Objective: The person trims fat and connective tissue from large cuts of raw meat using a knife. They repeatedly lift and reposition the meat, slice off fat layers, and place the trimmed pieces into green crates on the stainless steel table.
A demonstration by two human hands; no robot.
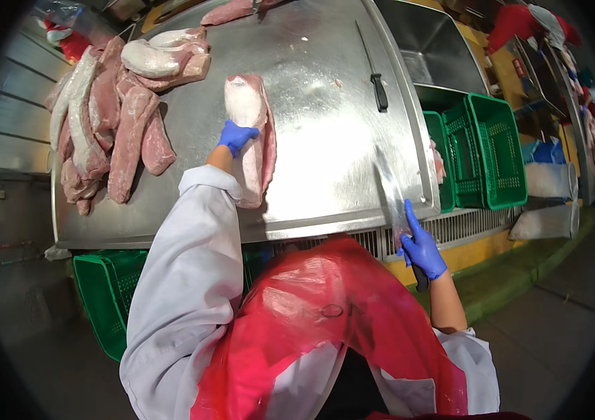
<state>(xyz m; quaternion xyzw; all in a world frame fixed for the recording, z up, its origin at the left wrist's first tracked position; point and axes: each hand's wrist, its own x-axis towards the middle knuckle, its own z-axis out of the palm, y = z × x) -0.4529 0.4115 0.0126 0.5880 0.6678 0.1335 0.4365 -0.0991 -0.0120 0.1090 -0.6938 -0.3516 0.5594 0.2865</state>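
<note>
A long slab of raw pork loin [247,164] with a pale fat side lies lengthwise on the steel table [311,154]. My left hand [237,136], in a blue glove, grips it by its left side near the middle. Past the table's front edge at the right, my blue-gloved right hand [423,250] is closed around the handle of a long knife. The knife's blade [390,187] points away from me over the table, apart from the meat. A second knife [378,91] with a black handle lies on the table at the far right.
Several meat pieces [105,112] are heaped on the table's left side; another piece [227,11] lies at the far edge. Green crates [497,150] stand beyond the right edge, near a steel basin [430,45]. Another green crate [105,294] sits below at the left.
</note>
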